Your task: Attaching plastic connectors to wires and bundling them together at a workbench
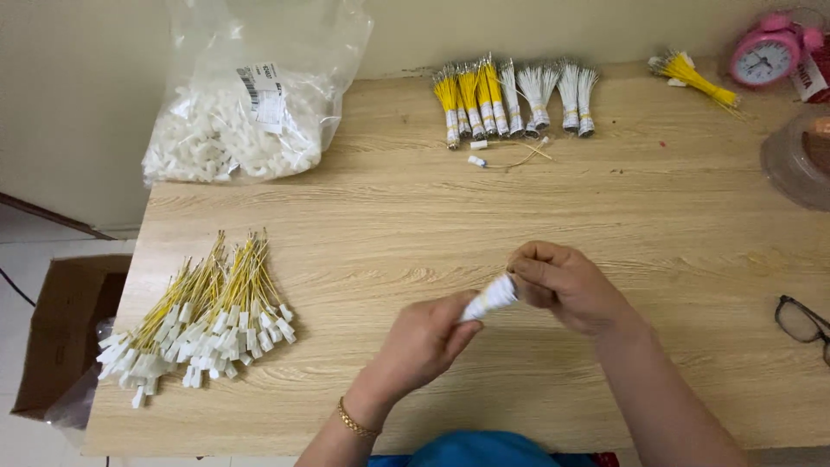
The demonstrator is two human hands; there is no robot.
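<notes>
Over on the far left, off the edge of the desk, there's a brown cardboard box sitting on the floor. Just right of that, on the desk's left side, is a fanned-out pile of yellow wires with white connectors. Behind it, at the back left, a clear plastic bag of white connectors leans against the wall. Middle front is where the hands are: the left hand, gold bracelet on the wrist, has its fingers curled shut around the lower end of a small white wire bundle, and the right hand pinches the top end of it, fingers pressed together. So the bundle sits tilted between both hands, just above the desk. Back center there's a row of taped wire bundles, yellow ones on the left, white ones on the right, with a loose bit in front. Far right: another yellow bundle, a pink alarm clock, a clear round container and black glasses at the edge.
</notes>
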